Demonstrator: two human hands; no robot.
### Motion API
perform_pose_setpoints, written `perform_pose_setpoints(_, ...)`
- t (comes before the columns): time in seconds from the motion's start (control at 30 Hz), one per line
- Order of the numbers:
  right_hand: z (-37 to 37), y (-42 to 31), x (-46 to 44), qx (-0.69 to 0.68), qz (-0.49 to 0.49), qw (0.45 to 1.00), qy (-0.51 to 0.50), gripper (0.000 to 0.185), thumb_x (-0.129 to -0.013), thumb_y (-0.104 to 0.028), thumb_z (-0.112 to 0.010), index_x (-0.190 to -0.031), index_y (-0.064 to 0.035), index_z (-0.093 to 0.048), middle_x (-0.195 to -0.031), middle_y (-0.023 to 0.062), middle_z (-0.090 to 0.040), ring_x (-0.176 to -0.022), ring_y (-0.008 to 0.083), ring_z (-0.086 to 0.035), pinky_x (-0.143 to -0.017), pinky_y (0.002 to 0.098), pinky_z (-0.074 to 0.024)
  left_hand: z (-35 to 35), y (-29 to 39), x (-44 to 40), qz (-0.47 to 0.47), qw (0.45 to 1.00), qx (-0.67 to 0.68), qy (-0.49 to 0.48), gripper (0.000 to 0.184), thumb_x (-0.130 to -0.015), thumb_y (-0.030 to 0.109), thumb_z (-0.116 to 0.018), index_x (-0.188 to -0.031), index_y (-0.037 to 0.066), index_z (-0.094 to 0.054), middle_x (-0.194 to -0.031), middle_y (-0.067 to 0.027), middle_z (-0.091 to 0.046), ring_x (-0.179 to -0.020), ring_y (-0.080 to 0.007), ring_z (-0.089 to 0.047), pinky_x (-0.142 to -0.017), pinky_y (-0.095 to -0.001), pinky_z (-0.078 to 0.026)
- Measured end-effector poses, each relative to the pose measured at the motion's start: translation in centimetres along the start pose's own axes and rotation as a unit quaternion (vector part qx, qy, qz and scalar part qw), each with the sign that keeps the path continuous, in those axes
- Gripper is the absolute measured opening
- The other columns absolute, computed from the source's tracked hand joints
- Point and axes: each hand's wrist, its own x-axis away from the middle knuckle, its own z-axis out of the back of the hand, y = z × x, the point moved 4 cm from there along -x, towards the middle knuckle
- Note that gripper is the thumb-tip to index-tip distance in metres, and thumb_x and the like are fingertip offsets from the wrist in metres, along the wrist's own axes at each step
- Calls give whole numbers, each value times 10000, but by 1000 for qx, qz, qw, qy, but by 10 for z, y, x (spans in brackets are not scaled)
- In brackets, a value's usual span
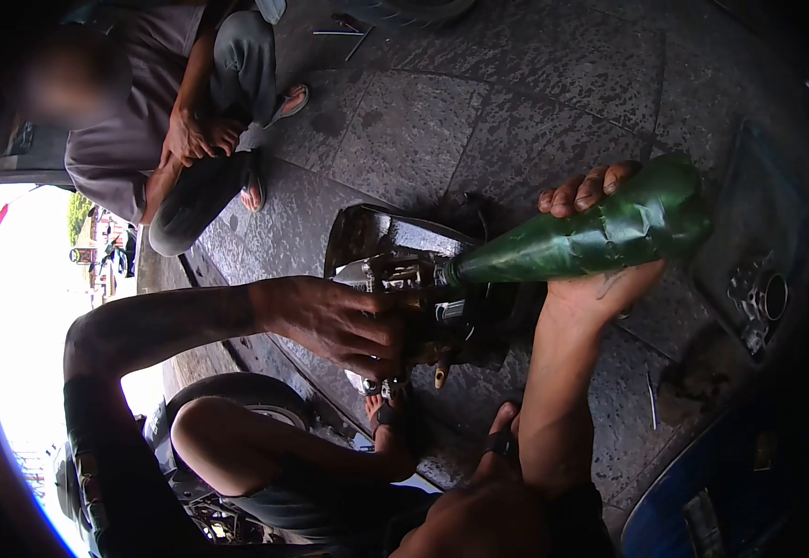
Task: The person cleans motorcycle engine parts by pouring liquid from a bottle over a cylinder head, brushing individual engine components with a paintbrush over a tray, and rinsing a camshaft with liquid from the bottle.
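Observation:
A green plastic bottle (pixel 581 232) lies tilted almost sideways in my right hand (pixel 604 232), whose fingers wrap round its wide part. Its neck points left, at a dark greasy metal engine part (pixel 414 274) in the middle of the view. My left hand (pixel 339 325) reaches in from the left and its curled fingers rest at the near side of that part. What those fingertips hold, if anything, is hidden. Behind the part is a dark pan (pixel 353 228) with a shiny inside. Whether liquid leaves the bottle cannot be seen.
Another person (pixel 134 121) squats at the upper left with hands together. A tray (pixel 748 167) with a metal ring part (pixel 774 296) lies at the right. A wheel (pixel 246 395) is at the lower left, a blue object (pixel 683 484) at the lower right. Thin tools (pixel 353 37) lie on the tiles.

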Motion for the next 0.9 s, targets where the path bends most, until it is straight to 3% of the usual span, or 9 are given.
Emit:
perform_pose_setpoints(0.2,9,2,-2,17,0,999,48,497,-910,-440,-381,-965,16,-570,-786,103,-579,-619,251,-606,-572,437,-520,6,-4,-3,5,1000,25,19,306,-775,225,-636,-1063,190,-540,-1061,28,-542,-1131,-129,-501,-996,-387,-378)
perform_pose_setpoints(0.33,1,8,0,-8,4,1000,27,527,-914,-461,-358,-965,18,-572,-788,113,-584,-616,263,-604,-578,438,-525,10,-6,-4,-12,1000,0,-6,333,-779,219,-633,-1096,182,-537,-1093,15,-546,-1148,-143,-499,-1006,-393,-380)
perform_pose_setpoints(0.4,-12,7,2,2,-26,999,-31,442,-931,-471,-381,-895,-63,-548,-739,81,-582,-674,247,-597,-676,395,-458,9,-5,-5,-15,1000,3,-8,345,-778,219,-632,-1106,181,-535,-1095,12,-546,-1145,-149,-501,-1012,-393,-378)
perform_pose_setpoints(0.5,-26,5,3,-26,-15,994,-101,516,-921,-556,-375,-911,-66,-538,-753,79,-578,-687,248,-599,-705,392,-462,8,-4,-4,-9,1000,22,-17,365,-768,216,-630,-1119,189,-535,-1096,15,-544,-1145,-149,-502,-1018,-395,-369)
perform_pose_setpoints(0.57,-31,1,3,-15,-13,990,-139,507,-912,-570,-433,-948,-72,-519,-782,76,-576,-715,239,-602,-735,391,-470,5,-3,-3,-4,999,34,-25,391,-745,203,-637,-1124,200,-540,-1083,25,-542,-1140,-142,-504,-1020,-392,-360)
perform_pose_setpoints(0.67,-45,-4,5,-42,6,974,-221,387,-904,-448,-566,-993,-81,-484,-842,72,-572,-781,218,-602,-754,392,-481,2,-1,-2,-3,999,29,-16,397,-724,192,-644,-1108,208,-545,-1081,34,-543,-1135,-137,-506,-1016,-388,-357)
perform_pose_setpoints(0.9,-56,-8,16,-54,-4,972,-228,361,-915,-427,-573,-978,-86,-472,-833,69,-567,-788,214,-601,-775,387,-487,4,-4,-4,9,999,38,1,356,-722,193,-648,-1062,202,-544,-1063,37,-553,-1106,-127,-513,-1003,-368,-363)
